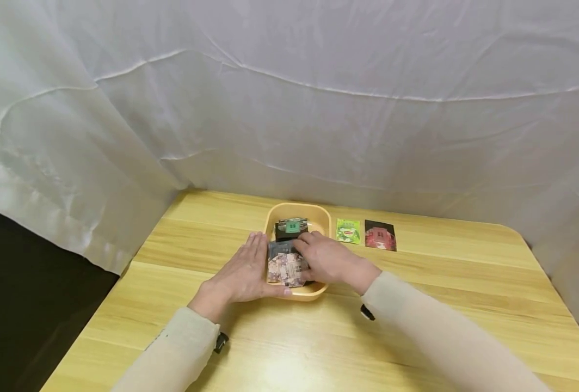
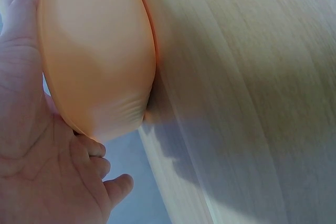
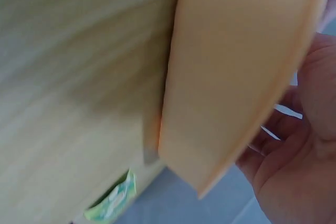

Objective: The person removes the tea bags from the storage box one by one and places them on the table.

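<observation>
A peach-orange plastic bin [image 1: 326, 218] stands on the table and holds several tea bag sachets. Toward its back lies a black sachet with a green label [image 1: 292, 226]; in front are tea bag sachets with a pale floral pattern [image 1: 289, 268]. My left hand [image 1: 242, 272] rests along the bin's left rim, fingers straight, the thumb stretched along the front rim. My right hand [image 1: 331, 259] reaches over the right rim, its curled fingers and thumb at the right edge of the patterned sachets. The wrist views show the bin's outer wall [image 2: 100, 51]; its contents are hidden there.
Right of the bin lie a green-yellow tea sachet [image 1: 348, 231] and a black and red sachet [image 1: 380, 236], side by side on the wooden table [image 1: 441, 283]. A whitish curtain [image 1: 319, 136] hangs behind the table's back edge.
</observation>
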A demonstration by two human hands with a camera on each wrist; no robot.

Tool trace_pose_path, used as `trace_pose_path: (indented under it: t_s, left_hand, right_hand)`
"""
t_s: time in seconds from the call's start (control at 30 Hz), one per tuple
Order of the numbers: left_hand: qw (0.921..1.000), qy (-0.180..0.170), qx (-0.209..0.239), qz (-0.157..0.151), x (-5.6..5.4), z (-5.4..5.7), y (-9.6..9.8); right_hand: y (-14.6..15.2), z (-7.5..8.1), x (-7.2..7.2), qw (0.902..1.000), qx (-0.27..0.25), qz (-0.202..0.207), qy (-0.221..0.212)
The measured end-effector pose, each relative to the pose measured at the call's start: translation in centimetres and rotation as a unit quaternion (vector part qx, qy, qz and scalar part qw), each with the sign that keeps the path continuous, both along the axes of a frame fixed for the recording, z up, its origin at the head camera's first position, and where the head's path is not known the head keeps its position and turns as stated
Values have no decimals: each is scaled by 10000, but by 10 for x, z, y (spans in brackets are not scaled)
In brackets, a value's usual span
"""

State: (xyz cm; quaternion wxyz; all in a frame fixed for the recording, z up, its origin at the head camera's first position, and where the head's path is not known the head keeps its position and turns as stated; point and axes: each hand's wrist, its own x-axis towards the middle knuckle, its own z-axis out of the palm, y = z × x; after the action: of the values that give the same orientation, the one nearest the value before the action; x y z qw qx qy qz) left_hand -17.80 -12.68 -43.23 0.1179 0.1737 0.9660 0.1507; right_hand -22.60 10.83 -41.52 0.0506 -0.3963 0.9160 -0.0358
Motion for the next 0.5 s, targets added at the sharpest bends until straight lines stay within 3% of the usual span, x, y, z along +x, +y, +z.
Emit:
trace_pose_path:
  t_s: [0.23,0.37,0.5]
  left_hand:
    - [10000,61,17,-61,1,0,0]
    - [10000,54,37,-43,1,0,0]
    - [10000,0,48,-10,1,0,1]
  right_hand:
    - [-13,-13,4,9987,394,-119,288]
    - [-16,-18,2,9949,521,-460,733]
    - [-17,-22,-1,9831,778,-992,1328]
